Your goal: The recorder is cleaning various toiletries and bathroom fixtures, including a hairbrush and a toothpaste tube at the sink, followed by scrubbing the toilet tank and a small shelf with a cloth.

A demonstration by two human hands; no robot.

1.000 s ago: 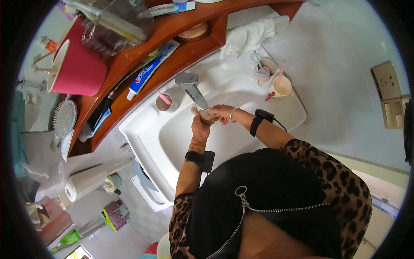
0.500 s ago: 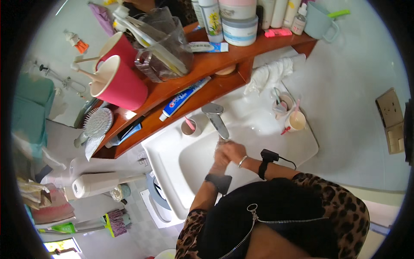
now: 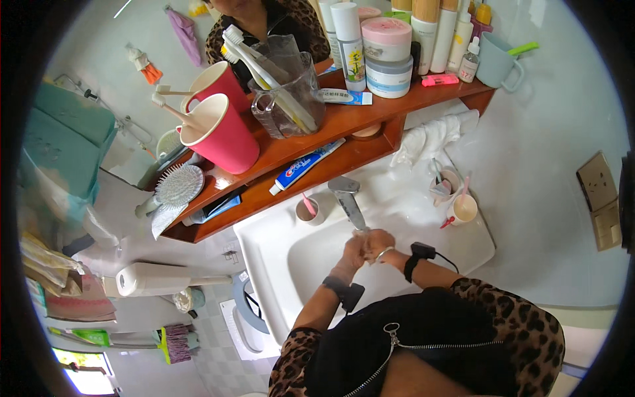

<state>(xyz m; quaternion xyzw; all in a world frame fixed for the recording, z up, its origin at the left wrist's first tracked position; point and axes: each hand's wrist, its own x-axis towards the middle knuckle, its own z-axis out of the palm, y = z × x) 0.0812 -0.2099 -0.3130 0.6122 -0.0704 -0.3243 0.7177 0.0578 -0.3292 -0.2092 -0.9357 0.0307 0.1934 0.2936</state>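
Over the white sink (image 3: 278, 264), right under the metal tap (image 3: 346, 200), the left hand (image 3: 352, 252) and right hand (image 3: 378, 242) are clasped, fingers folded around each other and holding nothing else. On the wooden shelf's (image 3: 370, 119) lower board, just above the tap, lies a white-and-blue toothpaste tube (image 3: 306, 165). Higher up stand red cups (image 3: 221, 129), a pink-lidded round jar (image 3: 387, 40) and tall white bottles (image 3: 347, 40).

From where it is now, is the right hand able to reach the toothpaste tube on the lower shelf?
Probably yes. The right hand is pressed against the left hand under the tap, holding nothing. The toothpaste tube lies uncovered at the shelf's front edge, just above the tap.
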